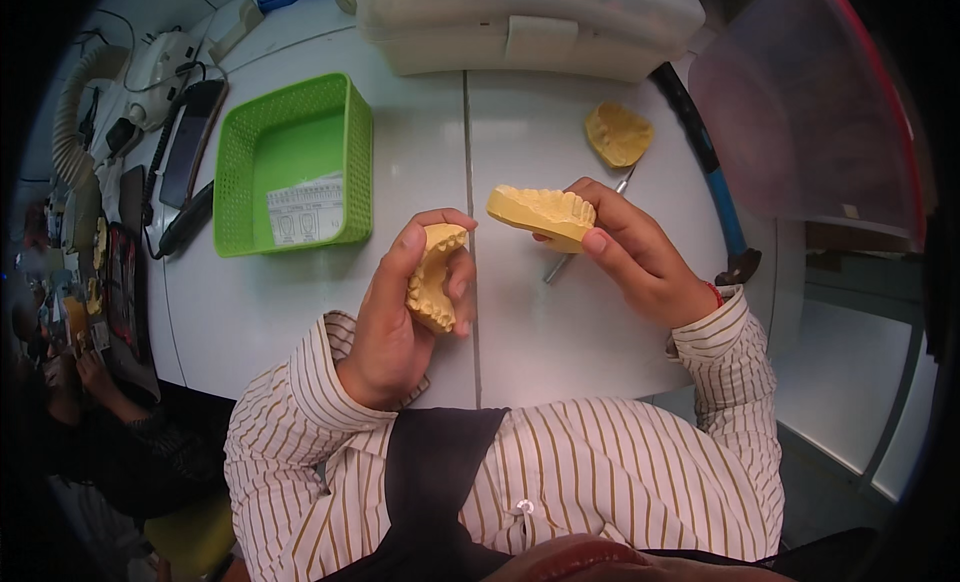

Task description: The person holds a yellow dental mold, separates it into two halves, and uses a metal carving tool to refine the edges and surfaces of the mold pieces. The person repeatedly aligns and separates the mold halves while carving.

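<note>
My left hand [395, 312] is closed around a yellow plaster dental cast [432, 277], an arch with its row of teeth showing. Fingers and thumb grip it by its sides, tilted up above the table. In my right hand [640, 252] is a second yellow dental cast [540, 212], pinched at its right end between thumb and fingers, teeth upward. A small gap separates the two casts. Beneath my right hand a thin metal tool [556, 270] lies on the table, partly hidden. Beyond it rests another yellow plaster piece [619, 135].
A green plastic basket [362, 172] with a printed paper [305, 210] inside stands at left. Behind are a translucent box [530, 32] and, at right, a blue-and-black handled tool [712, 167] beside a red-rimmed clear bin [810, 112]. A phone [193, 142] and handpiece [187, 222] lie far left; another person's hand [95, 374] shows beyond.
</note>
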Tool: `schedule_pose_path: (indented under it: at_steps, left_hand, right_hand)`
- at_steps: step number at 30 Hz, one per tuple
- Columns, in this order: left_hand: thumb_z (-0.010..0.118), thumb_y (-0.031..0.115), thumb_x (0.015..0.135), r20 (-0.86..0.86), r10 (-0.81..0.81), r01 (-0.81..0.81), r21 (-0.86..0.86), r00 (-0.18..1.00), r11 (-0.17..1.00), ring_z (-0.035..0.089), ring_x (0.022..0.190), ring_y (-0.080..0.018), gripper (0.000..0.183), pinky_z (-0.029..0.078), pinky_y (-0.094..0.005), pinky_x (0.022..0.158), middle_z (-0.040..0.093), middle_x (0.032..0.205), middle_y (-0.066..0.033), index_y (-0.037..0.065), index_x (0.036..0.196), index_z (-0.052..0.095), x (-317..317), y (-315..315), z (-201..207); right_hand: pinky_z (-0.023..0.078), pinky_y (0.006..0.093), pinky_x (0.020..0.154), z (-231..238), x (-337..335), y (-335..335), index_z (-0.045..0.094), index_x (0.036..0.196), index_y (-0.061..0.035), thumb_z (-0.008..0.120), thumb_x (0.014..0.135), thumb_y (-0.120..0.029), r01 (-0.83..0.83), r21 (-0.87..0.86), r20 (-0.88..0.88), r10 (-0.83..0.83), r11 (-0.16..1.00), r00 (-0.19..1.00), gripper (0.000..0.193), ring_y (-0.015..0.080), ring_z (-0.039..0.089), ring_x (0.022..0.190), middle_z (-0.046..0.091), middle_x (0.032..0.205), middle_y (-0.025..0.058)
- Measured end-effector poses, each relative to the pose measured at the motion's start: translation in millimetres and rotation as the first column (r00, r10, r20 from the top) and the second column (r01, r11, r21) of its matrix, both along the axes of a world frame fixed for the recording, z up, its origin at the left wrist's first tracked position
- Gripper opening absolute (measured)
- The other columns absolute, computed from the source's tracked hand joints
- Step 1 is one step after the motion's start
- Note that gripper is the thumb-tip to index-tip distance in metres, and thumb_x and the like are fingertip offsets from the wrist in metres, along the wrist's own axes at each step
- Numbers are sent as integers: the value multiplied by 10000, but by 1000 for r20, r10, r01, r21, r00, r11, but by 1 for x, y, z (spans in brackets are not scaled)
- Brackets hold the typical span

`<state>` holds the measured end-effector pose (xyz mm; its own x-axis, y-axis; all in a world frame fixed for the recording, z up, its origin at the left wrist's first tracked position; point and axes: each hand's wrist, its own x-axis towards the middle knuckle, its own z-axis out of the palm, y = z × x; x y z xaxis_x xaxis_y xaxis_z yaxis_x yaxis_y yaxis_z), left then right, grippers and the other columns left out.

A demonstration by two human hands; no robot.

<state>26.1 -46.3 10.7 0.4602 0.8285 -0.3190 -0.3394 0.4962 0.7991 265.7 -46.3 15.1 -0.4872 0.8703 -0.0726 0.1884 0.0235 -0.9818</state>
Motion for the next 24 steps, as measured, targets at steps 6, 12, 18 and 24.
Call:
schedule_pose_path:
  at_steps: [6,12,18,24]
  left_hand:
    - [259,473,996,23,20,-19,-38,1000,999,464,520,-110,512,400,-268,578,443,729,-8,50,1214,447,-1,1,-4]
    - [219,412,1003,200,30,-5,-126,979,992,468,527,-136,507,393,-280,564,451,744,-40,29,1241,451,-5,1,-8]
    - [208,415,997,277,-8,62,-185,961,981,469,539,-130,536,401,-270,560,461,775,-48,10,1268,431,-7,1,-6]
    - [217,423,995,283,-38,103,-221,958,970,488,563,-131,563,433,-268,582,472,811,-56,-7,1313,394,-5,3,-2]
  right_hand:
    - [481,324,828,-6,-13,-5,451,1101,-59,374,981,-470,39,-414,-404,-222,910,887,434,153,596,881,556,869,48]
    - [390,216,561,-8,-5,-5,401,1028,-141,550,872,-590,-71,-433,-646,-254,899,720,498,77,413,569,364,614,-43]
    - [366,110,385,0,-10,-7,358,1059,-134,767,738,-417,43,-583,-491,-394,811,777,592,26,372,517,403,858,-12]
    - [389,148,426,2,-12,-10,382,1065,-132,737,717,-267,72,-543,-509,-397,837,764,515,69,532,666,482,988,55]
